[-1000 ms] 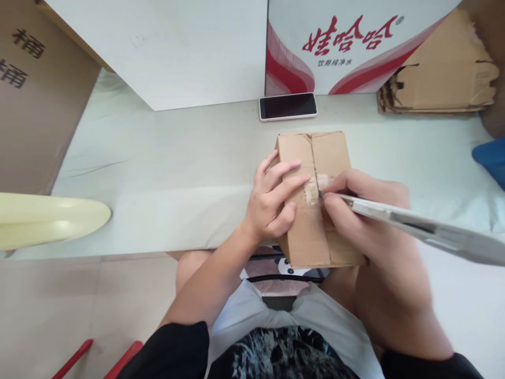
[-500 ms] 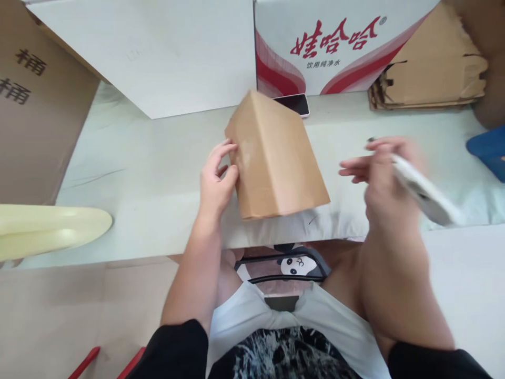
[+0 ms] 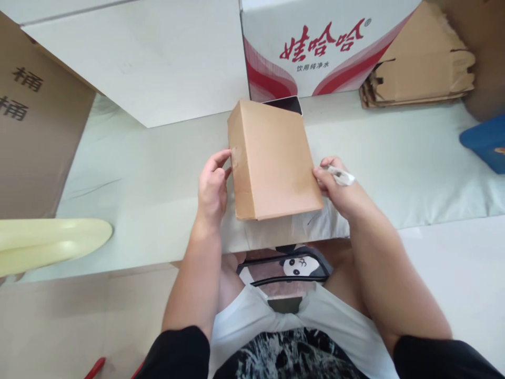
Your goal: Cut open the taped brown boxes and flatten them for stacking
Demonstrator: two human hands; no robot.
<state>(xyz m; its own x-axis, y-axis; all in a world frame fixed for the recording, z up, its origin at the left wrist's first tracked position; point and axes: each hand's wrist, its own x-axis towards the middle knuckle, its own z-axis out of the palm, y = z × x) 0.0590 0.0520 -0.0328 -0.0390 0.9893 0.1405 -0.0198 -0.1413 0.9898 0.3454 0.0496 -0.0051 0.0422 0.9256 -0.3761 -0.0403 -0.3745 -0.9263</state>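
A closed brown cardboard box (image 3: 280, 158) sits on the cloth-covered table, with its broad top and narrow left side facing me. At that left side my left hand (image 3: 213, 184) steadies the box, its fingers curled against the cardboard. My right hand (image 3: 335, 184) is closed round a slim white tool (image 3: 340, 176) with a dark spot, whose exact kind I cannot make out. The fingertips of that hand meet the box's right edge. A dark phone-like slab (image 3: 290, 105) lies partly hidden behind the box.
White cartons stand at the back, one with red lettering (image 3: 323, 47). Flattened cardboard (image 3: 424, 79) is stacked at the back right, near a blue container (image 3: 487, 142). A large brown carton (image 3: 35, 126) and a pale yellow curved object (image 3: 55, 242) are on the left.
My right hand has come in from the right to the box's right edge, still holding the white tool. The box has turned or tipped so that its broad face shows more.
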